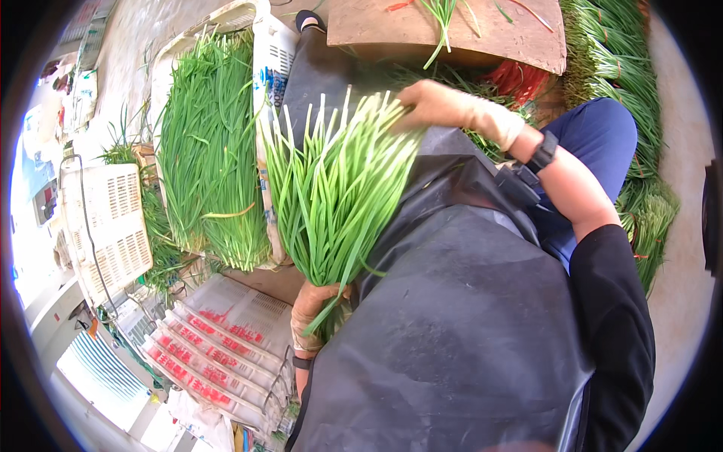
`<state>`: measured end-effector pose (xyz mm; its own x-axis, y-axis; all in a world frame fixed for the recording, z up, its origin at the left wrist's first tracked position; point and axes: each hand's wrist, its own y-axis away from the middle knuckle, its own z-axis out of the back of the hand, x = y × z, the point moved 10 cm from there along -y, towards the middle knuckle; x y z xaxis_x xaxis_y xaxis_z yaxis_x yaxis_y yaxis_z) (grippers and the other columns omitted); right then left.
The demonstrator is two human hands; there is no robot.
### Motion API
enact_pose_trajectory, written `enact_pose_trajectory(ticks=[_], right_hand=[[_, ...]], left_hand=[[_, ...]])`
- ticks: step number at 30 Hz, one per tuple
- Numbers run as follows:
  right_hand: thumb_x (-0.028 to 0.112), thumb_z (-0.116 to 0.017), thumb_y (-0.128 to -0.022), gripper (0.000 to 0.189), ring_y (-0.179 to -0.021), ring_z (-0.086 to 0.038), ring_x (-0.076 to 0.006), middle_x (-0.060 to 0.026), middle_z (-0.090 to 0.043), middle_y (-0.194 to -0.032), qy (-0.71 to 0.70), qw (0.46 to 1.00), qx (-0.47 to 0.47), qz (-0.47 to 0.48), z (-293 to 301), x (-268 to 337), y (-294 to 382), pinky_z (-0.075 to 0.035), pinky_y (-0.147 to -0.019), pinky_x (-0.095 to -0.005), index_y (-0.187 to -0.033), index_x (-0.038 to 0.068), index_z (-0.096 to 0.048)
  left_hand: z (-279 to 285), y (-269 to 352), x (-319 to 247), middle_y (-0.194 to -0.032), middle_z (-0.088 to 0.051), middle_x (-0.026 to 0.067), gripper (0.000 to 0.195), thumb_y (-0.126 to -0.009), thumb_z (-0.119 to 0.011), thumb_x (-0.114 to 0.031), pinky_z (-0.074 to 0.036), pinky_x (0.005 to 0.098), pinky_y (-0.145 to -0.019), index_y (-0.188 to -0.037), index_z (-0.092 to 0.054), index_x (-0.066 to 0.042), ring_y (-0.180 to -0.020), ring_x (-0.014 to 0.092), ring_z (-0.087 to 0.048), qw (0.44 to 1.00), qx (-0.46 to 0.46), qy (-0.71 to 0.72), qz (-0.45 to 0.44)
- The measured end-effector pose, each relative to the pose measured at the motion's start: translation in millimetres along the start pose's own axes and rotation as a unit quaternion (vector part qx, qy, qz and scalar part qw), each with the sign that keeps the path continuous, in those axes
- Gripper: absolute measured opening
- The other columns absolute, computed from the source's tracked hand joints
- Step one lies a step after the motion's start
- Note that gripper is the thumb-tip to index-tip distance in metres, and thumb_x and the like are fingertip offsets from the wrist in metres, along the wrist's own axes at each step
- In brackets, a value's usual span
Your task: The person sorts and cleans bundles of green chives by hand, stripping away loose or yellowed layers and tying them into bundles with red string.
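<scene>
A thick bunch of what look like garlic chives [339,192] fans out in front of my black apron [463,294], its pale cut ends pointing up and away. My left hand [317,311], in a tan glove, grips the bunch low around the green leaves. At the pale ends is my right hand [438,107], gloved as well, its fingers bent against the outer stalks. Blur hides whether those fingers pinch any of them. Left of the bunch, a white plastic crate [271,42] holds many more chives [212,152] laid lengthwise.
A wooden board [452,25] with loose stalks lies ahead, red ties [517,82] beneath its edge. Bundles tied in red [618,73] line the right side. Stacked crates with red writing [214,350] stand lower left, beneath another pale crate [107,220].
</scene>
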<state>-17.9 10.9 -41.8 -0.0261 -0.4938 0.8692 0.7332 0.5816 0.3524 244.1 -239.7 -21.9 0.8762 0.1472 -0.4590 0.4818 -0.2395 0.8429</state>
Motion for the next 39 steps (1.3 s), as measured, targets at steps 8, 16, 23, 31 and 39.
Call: enact_pose_trajectory(ticks=[8,16,23,31,39], right_hand=[[0.027,-0.065,-0.089,0.026,-0.075,-0.059,-0.0099,-0.002,-0.066,-0.083,-0.292,0.949,-0.07,-0.095,30,-51,24,-0.048,-0.068,-0.0233,-0.102,0.004,-0.07],[0.015,-0.059,-0.092,0.02,-0.076,-0.06,-0.0097,-0.0034,-0.068,-0.085,-0.107,0.987,-0.111,-0.048,57,-69,32,-0.05,-0.072,-0.0245,-0.105,0.003,-0.068],[0.019,-0.063,-0.09,0.032,-0.099,-0.062,-0.0196,-0.0097,-0.067,-0.105,0.07,0.963,-0.237,0.112,86,40,46,-0.047,-0.09,-0.0313,-0.119,0.006,-0.062],[0.058,-0.065,-0.079,0.079,-0.115,-0.054,-0.0385,-0.0229,-0.053,-0.129,0.3,0.852,-0.222,0.367,1,118,-28,-0.045,-0.096,-0.0435,-0.134,0.004,-0.048],[0.064,-0.073,-0.068,0.114,-0.113,-0.055,-0.0414,-0.0281,-0.054,-0.123,0.189,0.975,0.045,0.109,-70,101,33,-0.045,-0.094,-0.047,-0.149,0.004,-0.02]], left_hand=[[39,27,-39,-0.093,-0.069,0.0068,0.038,-0.074,-0.074,-0.008,-0.051,0.032,-0.074,-0.11,-0.063,0.0,-0.087,0.017,-0.063,0.939,-0.094,-0.317,-0.095],[-20,69,-156,-0.094,-0.063,0.0151,0.062,-0.063,-0.065,0.003,-0.047,0.0412,-0.068,-0.123,-0.061,-0.013,-0.076,0.034,-0.059,0.553,-0.128,-0.765,-0.305],[33,25,-164,-0.098,-0.057,0.0139,0.082,-0.063,-0.062,0.007,-0.044,0.0433,-0.073,-0.138,-0.049,-0.021,-0.08,0.034,-0.055,0.429,-0.221,-0.827,-0.287],[49,1,-188,-0.101,-0.058,0.0118,0.051,-0.065,-0.063,0.001,-0.043,0.0424,-0.075,-0.113,-0.061,-0.012,-0.086,0.031,-0.058,0.362,-0.254,-0.816,-0.371],[61,-7,-184,-0.099,-0.055,0.0078,0.065,-0.073,-0.061,-0.005,-0.043,0.0405,-0.084,-0.136,-0.051,-0.021,-0.087,0.026,-0.057,0.32,-0.341,-0.786,-0.405]])
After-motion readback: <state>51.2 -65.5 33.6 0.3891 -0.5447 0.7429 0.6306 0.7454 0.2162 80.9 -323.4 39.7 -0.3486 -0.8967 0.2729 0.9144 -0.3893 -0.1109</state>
